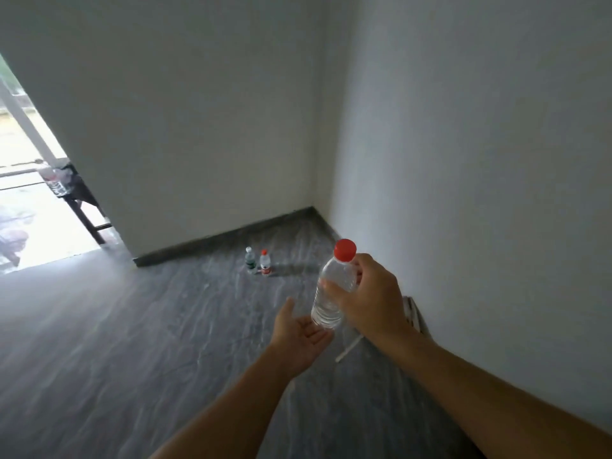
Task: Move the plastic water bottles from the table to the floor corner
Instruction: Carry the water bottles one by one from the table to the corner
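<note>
**Bottle number three on its way to the corner**

Closest to the camera, the left hand point(299, 336) was palm-up with fingers relaxed and spread, holding nothing, sitting just under the base of the clear bottle point(332, 293). The right hand point(366, 293) had the bottle by its upper body, fingers curled round the far side and thumb across the near side, so the red cap point(345, 250) stuck out above the grip and the base hung free below it. The bottle was tilted a bit, cap leaning away to the right. Might have had water in the bottom part, hard to say with the blur.

For the carry, I'd say keep that grip up high but bring the bottle upright before lowering, and let the left palm steady the base so it lands flat and doesn't wobble.

Further out on the floor point(132, 326), two small bottles stood upright side by side near the back wall's baseboard: a white-capped one point(250, 260) and a red-capped one point(265, 262). The corner itself was beyond them to the right. Setting this one just beside them, not touching, looked like the safe call.
</note>
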